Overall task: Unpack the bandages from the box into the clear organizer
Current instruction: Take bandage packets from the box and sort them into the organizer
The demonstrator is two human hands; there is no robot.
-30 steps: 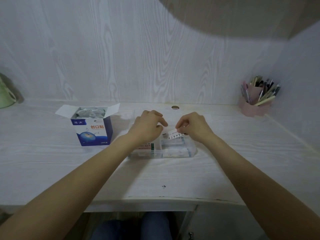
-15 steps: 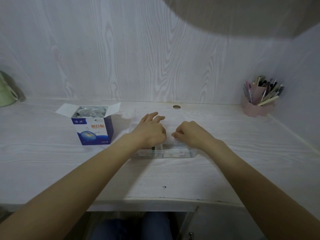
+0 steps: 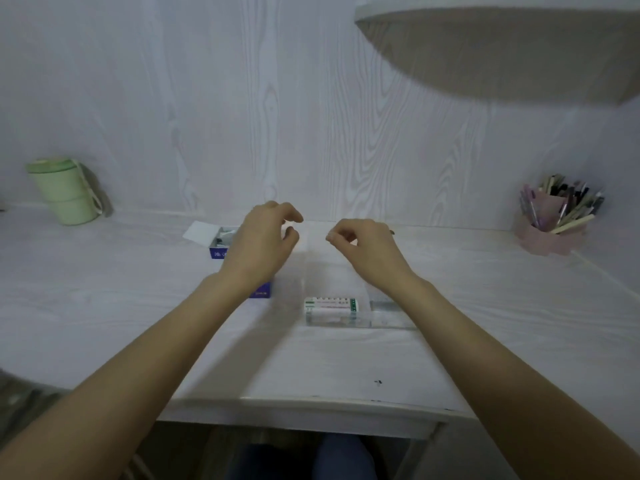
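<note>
The clear organizer (image 3: pixel 388 318) lies on the white desk, with a white bandage strip with green ends (image 3: pixel 330 304) in its front left compartment. The blue and white bandage box (image 3: pixel 221 245) stands open to its left, mostly hidden behind my left hand. My left hand (image 3: pixel 263 242) hovers above the box with curled, parted fingers and nothing in it. My right hand (image 3: pixel 365 249) is raised above the organizer's back part, fingers loosely curled, thumb and forefinger close together; I see nothing held in it.
A green lidded container (image 3: pixel 65 192) stands at the back left by the wall. A pink pen holder full of pens (image 3: pixel 554 220) sits at the back right. A shelf (image 3: pixel 502 50) overhangs at upper right. The desk's front edge (image 3: pixel 311 401) is near my knees.
Both hands have lifted off the organizer, where they were pressing a bandage in. The left hand moved left over the box. The view tilted upward.
</note>
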